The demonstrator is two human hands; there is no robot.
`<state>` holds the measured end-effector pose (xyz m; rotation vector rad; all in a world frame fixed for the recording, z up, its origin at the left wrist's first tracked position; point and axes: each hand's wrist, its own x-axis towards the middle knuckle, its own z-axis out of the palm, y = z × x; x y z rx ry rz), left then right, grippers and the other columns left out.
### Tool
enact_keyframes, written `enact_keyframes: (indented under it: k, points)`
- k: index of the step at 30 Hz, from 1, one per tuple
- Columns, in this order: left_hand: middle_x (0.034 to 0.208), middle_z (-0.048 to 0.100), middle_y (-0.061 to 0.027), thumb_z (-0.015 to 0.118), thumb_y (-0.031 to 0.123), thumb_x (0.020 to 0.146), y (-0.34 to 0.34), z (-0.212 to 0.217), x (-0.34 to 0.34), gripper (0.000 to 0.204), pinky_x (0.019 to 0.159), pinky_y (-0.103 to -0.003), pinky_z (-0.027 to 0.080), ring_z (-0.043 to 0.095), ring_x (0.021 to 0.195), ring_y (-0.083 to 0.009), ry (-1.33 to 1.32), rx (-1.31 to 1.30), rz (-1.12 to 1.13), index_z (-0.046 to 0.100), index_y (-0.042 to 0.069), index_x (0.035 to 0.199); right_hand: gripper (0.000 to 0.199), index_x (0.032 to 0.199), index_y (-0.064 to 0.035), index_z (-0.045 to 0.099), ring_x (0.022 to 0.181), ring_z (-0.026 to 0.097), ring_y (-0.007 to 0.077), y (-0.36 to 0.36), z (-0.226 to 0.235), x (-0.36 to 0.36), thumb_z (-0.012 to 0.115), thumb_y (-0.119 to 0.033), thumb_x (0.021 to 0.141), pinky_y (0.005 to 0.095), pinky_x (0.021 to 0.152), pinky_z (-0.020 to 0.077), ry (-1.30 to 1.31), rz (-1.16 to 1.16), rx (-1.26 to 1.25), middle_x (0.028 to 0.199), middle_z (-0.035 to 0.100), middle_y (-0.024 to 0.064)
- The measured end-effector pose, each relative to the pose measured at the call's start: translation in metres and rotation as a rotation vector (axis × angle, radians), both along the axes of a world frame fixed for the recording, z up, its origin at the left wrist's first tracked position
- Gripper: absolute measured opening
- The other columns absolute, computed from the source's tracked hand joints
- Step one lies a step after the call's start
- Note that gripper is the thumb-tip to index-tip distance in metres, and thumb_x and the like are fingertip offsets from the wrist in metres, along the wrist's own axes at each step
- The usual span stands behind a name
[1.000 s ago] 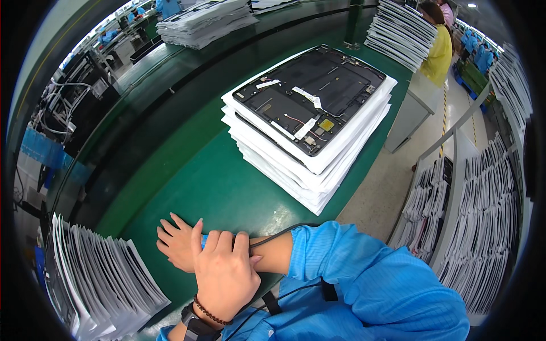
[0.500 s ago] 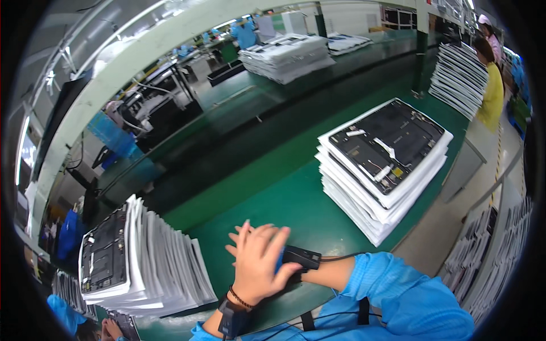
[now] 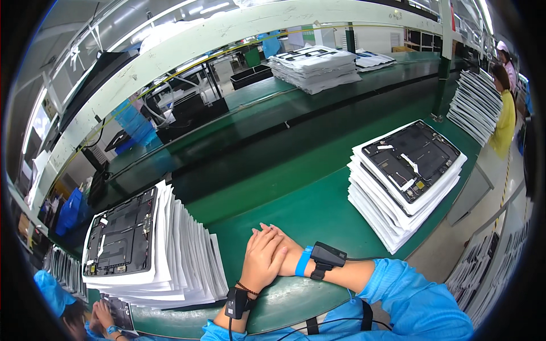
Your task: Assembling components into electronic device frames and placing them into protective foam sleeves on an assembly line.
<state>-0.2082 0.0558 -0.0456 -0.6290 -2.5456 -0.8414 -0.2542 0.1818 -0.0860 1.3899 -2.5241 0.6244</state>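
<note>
Both hands were idle at the near edge of the green bench (image 3: 296,210). The left hand (image 3: 263,258) lay on top of the right hand (image 3: 287,250), fingers (image 3: 267,241) stretched nearly flat and close together, gripping nothing; they only touched the hand beneath. The right hand's fingers were mostly covered, so how far they were spread I could not tell, but no part showed between them. A dark band (image 3: 236,301) sat on the left wrist, and a blue strap with a black device (image 3: 325,256) on the right.

Of the work, little seemed to be in hand. The nearest things were two stacks of white trays. The left stack (image 3: 170,256) stood just beside the left forearm near the bench's near-left edge, leaning over, its top tray holding a dark panel (image 3: 119,233). The right stack (image 3: 398,187) lay well apart toward the right edge, also topped by a dark panel. Neither was being touched. I judged it a pause between pieces, with both stacks waiting.

Another stack (image 3: 315,68) sat on the far bench. A person in yellow (image 3: 503,113) stood at the right.
</note>
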Motion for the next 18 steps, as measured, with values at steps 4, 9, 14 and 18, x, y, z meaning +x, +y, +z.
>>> enact_keyframes:
  k: [4,9,14,18]
  points:
    - [0.128,0.065,-0.0212,0.065,0.026,0.093,0.000,0.002,0.002,0.037,0.113,-0.052,0.035,0.055,0.127,-0.0375,0.002,0.001,0.004,0.069,-0.001,0.117,0.068,0.150,-0.0053,0.040,0.146,0.030,0.0442,-0.003,-0.006,-0.002,0.052,-0.043,0.095,0.0533,0.123,0.0202,0.048,-0.008,0.032,0.156,0.038,0.0227]
    - [0.127,0.065,-0.0223,0.065,0.026,0.092,0.000,0.003,0.003,0.036,0.111,-0.050,0.036,0.056,0.126,-0.0378,0.014,0.005,-0.006,0.070,-0.002,0.114,0.064,0.149,-0.0029,0.041,0.146,0.030,0.0456,-0.001,-0.005,0.002,0.047,-0.039,0.097,0.0542,0.122,0.0200,-0.049,0.004,-0.112,0.156,0.037,0.0246]
    - [0.126,0.065,-0.0220,0.066,0.025,0.092,0.000,0.002,0.002,0.035,0.110,-0.050,0.037,0.056,0.126,-0.0375,0.020,-0.001,-0.010,0.070,-0.002,0.114,0.067,0.151,-0.0067,0.040,0.147,0.028,0.0444,-0.001,-0.010,-0.001,0.051,-0.043,0.096,0.0534,0.123,0.0194,0.045,-0.011,0.016,0.158,0.035,0.0227]
    - [0.125,0.065,-0.0216,0.066,0.025,0.092,0.000,0.001,0.002,0.035,0.109,-0.050,0.038,0.056,0.125,-0.0375,0.030,-0.003,-0.011,0.070,-0.002,0.114,0.066,0.151,-0.0070,0.040,0.148,0.026,0.0445,-0.001,-0.011,-0.001,0.051,-0.043,0.097,0.0532,0.123,0.0189,0.039,-0.012,0.029,0.159,0.034,0.0227]
